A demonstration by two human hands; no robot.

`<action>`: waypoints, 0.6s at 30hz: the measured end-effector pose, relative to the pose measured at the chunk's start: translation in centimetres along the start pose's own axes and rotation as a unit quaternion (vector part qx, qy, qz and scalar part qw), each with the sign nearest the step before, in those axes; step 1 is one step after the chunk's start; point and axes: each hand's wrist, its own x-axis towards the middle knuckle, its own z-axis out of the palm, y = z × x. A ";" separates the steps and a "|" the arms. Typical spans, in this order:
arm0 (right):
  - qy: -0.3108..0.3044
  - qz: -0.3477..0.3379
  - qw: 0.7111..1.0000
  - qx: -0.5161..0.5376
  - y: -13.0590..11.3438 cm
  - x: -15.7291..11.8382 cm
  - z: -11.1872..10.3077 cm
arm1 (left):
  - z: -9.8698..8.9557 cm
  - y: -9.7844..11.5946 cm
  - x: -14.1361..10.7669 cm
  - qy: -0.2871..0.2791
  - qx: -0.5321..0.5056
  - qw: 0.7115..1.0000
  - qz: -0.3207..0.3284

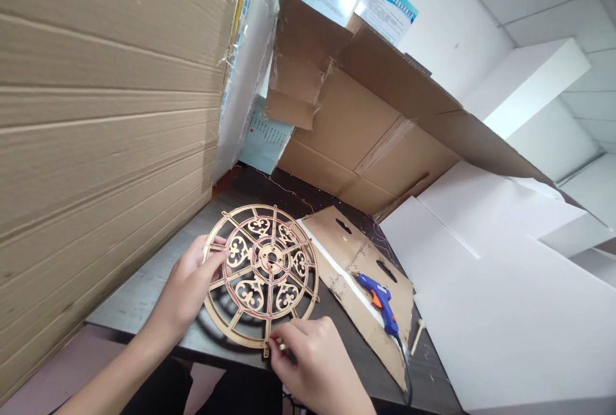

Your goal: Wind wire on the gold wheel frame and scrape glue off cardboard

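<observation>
A round wooden openwork wheel [272, 258] with spokes and scroll cut-outs is tilted above the dark table, and reddish wire runs along its inner ring and some spokes. My left hand [195, 280] grips the wheel's left rim, thumb on the front face. At the lower rim, beside a small tab, my right hand [312, 357] is closed in a pinch. A small pale piece [282, 346] shows between its fingers, partly hidden by them.
On the right, a blue glue gun [380, 299] with a dark cord lies on a cardboard sheet [332, 251]. Beside it is a small pale stick [418, 337]. Cardboard walls [346, 120] enclose the dark table [128, 303], with thin wire at the back.
</observation>
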 end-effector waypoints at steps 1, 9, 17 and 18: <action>-0.001 -0.015 0.999 -0.030 -0.1 0.0 0.0 | 0.1 0.1 0.0 0.002 -0.003 1.000 -0.001; 0.047 -0.009 0.998 -0.030 -0.6 -0.6 0.2 | -0.2 -0.1 0.0 -0.002 -0.006 1.000 -0.011; 0.063 0.011 0.998 0.029 -0.9 -0.6 0.2 | 0.1 0.1 0.0 -0.004 0.002 1.000 -0.010; 0.060 0.013 0.998 0.024 -0.9 -0.5 0.2 | 0.1 0.2 0.0 -0.003 0.001 1.000 -0.012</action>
